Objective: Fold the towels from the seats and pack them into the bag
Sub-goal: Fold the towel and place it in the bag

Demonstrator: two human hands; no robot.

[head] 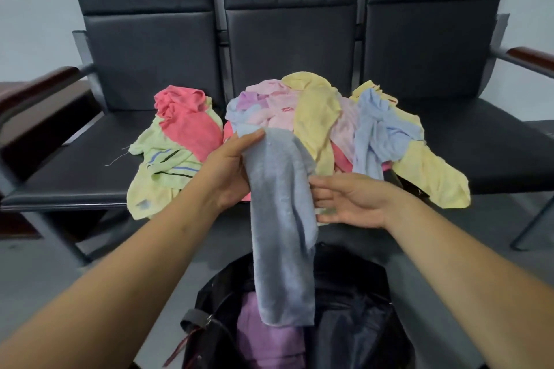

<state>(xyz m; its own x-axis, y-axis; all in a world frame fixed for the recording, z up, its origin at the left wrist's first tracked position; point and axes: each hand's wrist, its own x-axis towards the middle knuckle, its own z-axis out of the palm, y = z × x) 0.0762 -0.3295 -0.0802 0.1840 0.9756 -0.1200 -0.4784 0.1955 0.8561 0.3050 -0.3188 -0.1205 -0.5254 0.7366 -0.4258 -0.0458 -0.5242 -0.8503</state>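
Bag: black soft fabric bag (353, 308) sits open nearest the camera, a folded lilac towel (266, 344) already inside.
Held towel: grey-blue terry towel (281, 237) hangs long axis vertical, its lower end over the bag mouth.
Left hand: left hand (230, 171) is closed around the towel's top edge.
Right hand: right hand (347, 201) is mostly open, fingers touching the towel's right edge (no firm grip visible).
Pile: crumpled pastel towels (317, 120) lie on the black padded seats (464, 135) beyond both hands.
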